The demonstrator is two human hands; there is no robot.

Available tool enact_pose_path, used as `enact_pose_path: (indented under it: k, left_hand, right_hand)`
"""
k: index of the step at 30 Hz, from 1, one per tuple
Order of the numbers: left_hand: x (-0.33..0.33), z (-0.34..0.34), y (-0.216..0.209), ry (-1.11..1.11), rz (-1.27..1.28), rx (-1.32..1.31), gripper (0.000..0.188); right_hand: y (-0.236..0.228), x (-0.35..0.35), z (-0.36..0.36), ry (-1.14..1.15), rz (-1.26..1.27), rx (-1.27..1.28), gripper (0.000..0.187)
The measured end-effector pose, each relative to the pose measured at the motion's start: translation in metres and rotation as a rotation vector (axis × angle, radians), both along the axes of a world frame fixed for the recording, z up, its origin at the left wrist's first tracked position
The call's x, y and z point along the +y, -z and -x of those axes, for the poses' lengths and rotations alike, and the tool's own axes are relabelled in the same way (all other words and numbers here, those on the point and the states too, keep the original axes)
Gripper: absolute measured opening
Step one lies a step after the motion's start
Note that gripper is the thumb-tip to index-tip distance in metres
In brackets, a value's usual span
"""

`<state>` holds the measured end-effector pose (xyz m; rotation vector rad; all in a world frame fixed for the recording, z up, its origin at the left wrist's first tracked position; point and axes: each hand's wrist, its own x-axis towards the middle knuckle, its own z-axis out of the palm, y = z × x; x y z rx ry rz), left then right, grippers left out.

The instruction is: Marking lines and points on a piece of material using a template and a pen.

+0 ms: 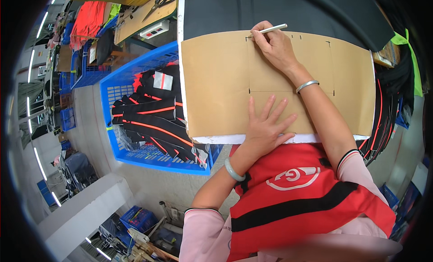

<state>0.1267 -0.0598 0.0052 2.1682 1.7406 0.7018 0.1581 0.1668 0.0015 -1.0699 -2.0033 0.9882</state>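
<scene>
A brown cardboard pattern template [216, 77] with dark corner marks and slots lies over black fabric [279, 11] on the worktable. My left hand [267, 126] rests flat on the template near its front edge, fingers spread. Close to the far edge, my right hand [275, 48] grips a slim silver-white marking pen [274, 28]. Its tip end is at the upper left corner mark of the template, partly hidden by my fingers.
Left of the table stands a blue plastic crate [155, 158] holding black garment pieces with orange-red stripes [155, 109]. Scissors [163, 1] lie on a wooden table [149, 18] at the far left. More striped black pieces [381, 113] hang at the right.
</scene>
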Motion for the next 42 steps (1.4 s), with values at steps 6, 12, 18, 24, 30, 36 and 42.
enact_pose_path:
  k: [6,12,18,24,30,36,42]
  left_hand:
    - [-0.002,0.000,0.003,0.002,-0.003,0.001,0.056]
    - [-0.001,0.000,0.004,0.007,-0.022,0.014,0.058]
    - [-0.002,-0.002,0.005,0.008,-0.035,0.015,0.059]
    - [-0.001,-0.001,0.008,0.012,-0.019,-0.004,0.059]
    - [0.001,0.000,0.006,-0.010,-0.063,-0.068,0.056]
    - [0.002,-0.001,0.009,0.002,-0.069,-0.030,0.055]
    - [0.001,-0.004,0.006,-0.012,-0.057,-0.021,0.054]
  right_hand:
    - [-0.004,-0.003,0.005,-0.013,-0.129,0.033,0.017]
    - [-0.008,-0.006,0.004,-0.021,-0.098,0.047,0.012]
    - [-0.004,-0.006,0.002,-0.079,-0.160,0.046,0.013]
    - [0.010,-0.014,-0.017,-0.122,0.233,0.319,0.020]
    - [-0.008,-0.071,-0.040,-0.403,0.052,0.079,0.020]
    - [-0.015,-0.071,-0.040,-0.444,-0.048,-0.024,0.020]
    - [-0.006,-0.074,-0.044,-0.361,-0.095,0.072,0.018]
